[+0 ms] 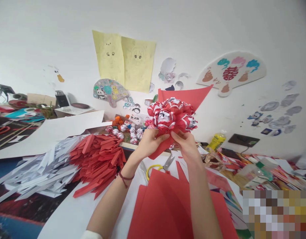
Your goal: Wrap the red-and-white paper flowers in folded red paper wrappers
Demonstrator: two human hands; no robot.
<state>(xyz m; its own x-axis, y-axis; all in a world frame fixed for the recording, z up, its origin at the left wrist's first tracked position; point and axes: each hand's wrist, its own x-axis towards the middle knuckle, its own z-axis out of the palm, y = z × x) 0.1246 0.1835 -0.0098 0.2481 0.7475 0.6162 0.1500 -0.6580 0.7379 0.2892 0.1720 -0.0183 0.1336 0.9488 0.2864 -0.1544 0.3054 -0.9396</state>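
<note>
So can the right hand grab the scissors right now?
Probably, but the right hand is busy pinching the red paper below the striped flowers, so it would likely need to let go first. The scissors lie close beneath it in the picture, mostly uncovered.

The scissors [168, 162] lay among papers on the worktop [18, 217]. Just in front of them, toward the person, were stacked sheets [162, 205]. To their left lay one strip pile [98, 159], with a second strip pile [48, 167] touching it farther left; a large sheet [60, 127] stretched behind both. Behind the scissors, leftward, were paper balls [139, 133]. Above the scissors, the left hand [151, 143] and right hand [184, 141] held a flower bunch [165, 119] between them. Behind and right stood a bottle [216, 142]. On the wall [187, 30], drawings [138, 66] hung left of the scissors, a fan [232, 71] right.
</note>
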